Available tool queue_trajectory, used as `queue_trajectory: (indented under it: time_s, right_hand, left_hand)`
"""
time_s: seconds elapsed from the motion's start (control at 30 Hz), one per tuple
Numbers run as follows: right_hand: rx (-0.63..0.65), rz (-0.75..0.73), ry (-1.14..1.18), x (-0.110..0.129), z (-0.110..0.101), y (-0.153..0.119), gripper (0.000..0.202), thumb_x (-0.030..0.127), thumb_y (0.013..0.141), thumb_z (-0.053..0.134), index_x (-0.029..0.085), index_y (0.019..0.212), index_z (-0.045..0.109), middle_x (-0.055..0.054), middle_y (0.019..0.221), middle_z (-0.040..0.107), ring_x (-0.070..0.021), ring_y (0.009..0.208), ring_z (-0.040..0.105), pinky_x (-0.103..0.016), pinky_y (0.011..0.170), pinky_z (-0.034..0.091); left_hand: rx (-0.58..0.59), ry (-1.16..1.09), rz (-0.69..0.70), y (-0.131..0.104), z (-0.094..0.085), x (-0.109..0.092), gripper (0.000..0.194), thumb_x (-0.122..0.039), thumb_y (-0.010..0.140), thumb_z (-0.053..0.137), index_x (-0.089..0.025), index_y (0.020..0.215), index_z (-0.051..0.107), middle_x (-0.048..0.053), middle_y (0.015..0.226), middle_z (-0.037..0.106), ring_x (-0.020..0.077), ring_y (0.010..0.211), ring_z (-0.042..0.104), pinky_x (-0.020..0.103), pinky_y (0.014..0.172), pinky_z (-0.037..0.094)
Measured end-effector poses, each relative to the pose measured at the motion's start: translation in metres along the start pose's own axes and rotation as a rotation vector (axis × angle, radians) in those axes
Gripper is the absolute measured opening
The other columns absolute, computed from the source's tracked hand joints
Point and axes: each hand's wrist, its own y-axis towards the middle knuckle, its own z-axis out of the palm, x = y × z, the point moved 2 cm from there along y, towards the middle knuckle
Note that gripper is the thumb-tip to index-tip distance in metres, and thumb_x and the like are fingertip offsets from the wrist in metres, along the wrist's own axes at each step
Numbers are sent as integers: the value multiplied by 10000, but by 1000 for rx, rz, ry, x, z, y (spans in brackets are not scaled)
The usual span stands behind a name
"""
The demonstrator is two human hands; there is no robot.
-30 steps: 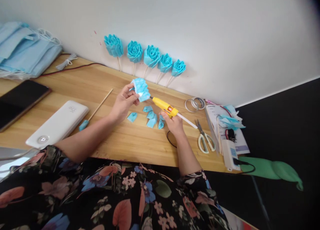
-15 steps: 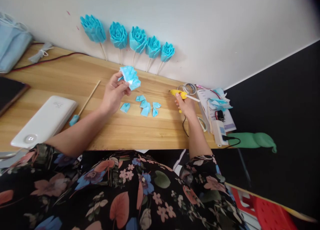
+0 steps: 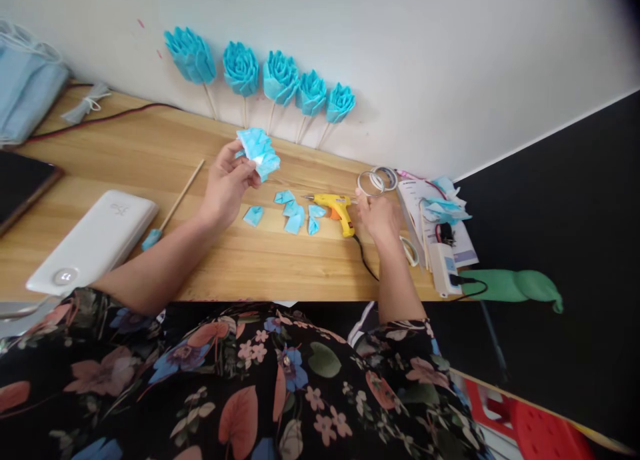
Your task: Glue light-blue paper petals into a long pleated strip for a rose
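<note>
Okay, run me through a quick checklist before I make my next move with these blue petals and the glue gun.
1. Left hand has a grip on the folded blue strip: ok, pinched between thumb and fingers.
2. Glue gun resting on the table: ok, lying on its side.
3. Nozzle well clear of the loose folded petals: not ok, its tip sits close to them.
4. Right hand off the glue stick: cannot tell, the fingers are at the gun's rear end.
5. Nozzle cool: cannot tell, heat doesn't show.
6. Wooden stick in sight: ok, lying left of the left hand.
</note>
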Motion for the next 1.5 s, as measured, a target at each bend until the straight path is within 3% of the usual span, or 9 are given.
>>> queue_trajectory:
  time_s: [0.13, 0.23, 0.33, 0.43, 0.6, 0.83, 1.0, 1.2, 1.5]
  right_hand:
    - [-68, -149, -43, 37, -8, -19, 468, 535, 1018, 520, 205, 763, 732, -86, 716, 730, -208, 692, 640, -316, 648, 352]
    - [28, -361, 136, 72, 7, -34, 390, 469, 1021, 562, 226, 770, 735, -35, 742, 744, -174, 671, 619, -306, 640, 346]
    - [180, -619, 282, 106, 30, -44, 227, 357, 1025, 597, 251, 917, 767, -25, 934, 799, -185, 842, 689, -315, 750, 438]
    - [250, -815, 256, 135, 51, -45, 199, 274, 1041, 573, 229, 1027, 766, -65, 1059, 797, -216, 1006, 699, -357, 877, 483]
    - [260, -872, 81, 162, 70, -34, 183, 223, 1028, 579, 175, 1069, 751, -127, 1099, 760, -266, 1083, 657, -394, 919, 484]
    - [290, -893, 175, 152, 63, -38, 132, 175, 990, 593, 190, 933, 711, -85, 978, 759, -236, 974, 669, -377, 901, 475]
    - [190, -667, 557, 122, 48, -35, 51, 231, 933, 650, 233, 883, 664, -16, 904, 762, -171, 857, 692, -318, 831, 517]
    - [62, -533, 786, 108, 42, -28, 213, 310, 890, 704, 254, 1076, 617, -5, 951, 766, -165, 890, 727, -338, 879, 561]
    - [58, -520, 820, 105, 44, -25, 316, 334, 907, 691, 276, 1193, 572, 18, 906, 750, -156, 835, 713, -358, 884, 572]
  left_hand:
    - [-4, -19, 18, 1, -1, -5, 294, -240, 825, 800, -268, 1081, 657, -29, 710, 618, 133, 609, 567, 288, 611, 472]
    - [-28, 26, 8, 2, -1, -8, 283, -261, 835, 803, -296, 1067, 643, -32, 704, 595, 137, 602, 559, 303, 622, 466]
    - [-33, 35, -3, 2, -1, -9, 283, -245, 829, 790, -287, 1062, 635, -30, 696, 589, 134, 592, 551, 310, 623, 456]
    - [-35, 29, -10, 2, -2, -8, 303, -233, 814, 785, -291, 1078, 647, -29, 694, 603, 136, 597, 559, 310, 626, 458]
    - [-64, 83, -38, 4, -4, -6, 315, -328, 828, 815, -296, 1100, 658, -28, 694, 616, 140, 608, 583, 293, 623, 498]
    - [-50, 64, -46, 0, 1, -7, 339, -246, 830, 804, -243, 1130, 646, -32, 716, 638, 117, 608, 598, 254, 624, 492]
    - [19, 111, -55, -7, 7, -7, 374, -240, 819, 821, -215, 1148, 645, -24, 691, 654, 139, 608, 628, 274, 637, 516]
    - [103, 201, -40, -11, 11, -6, 378, -245, 829, 806, -209, 1167, 640, -10, 711, 713, 164, 646, 674, 300, 676, 549]
    - [169, 207, -4, -11, 9, 5, 409, -189, 849, 783, -188, 1221, 613, -7, 765, 717, 147, 670, 693, 296, 716, 573]
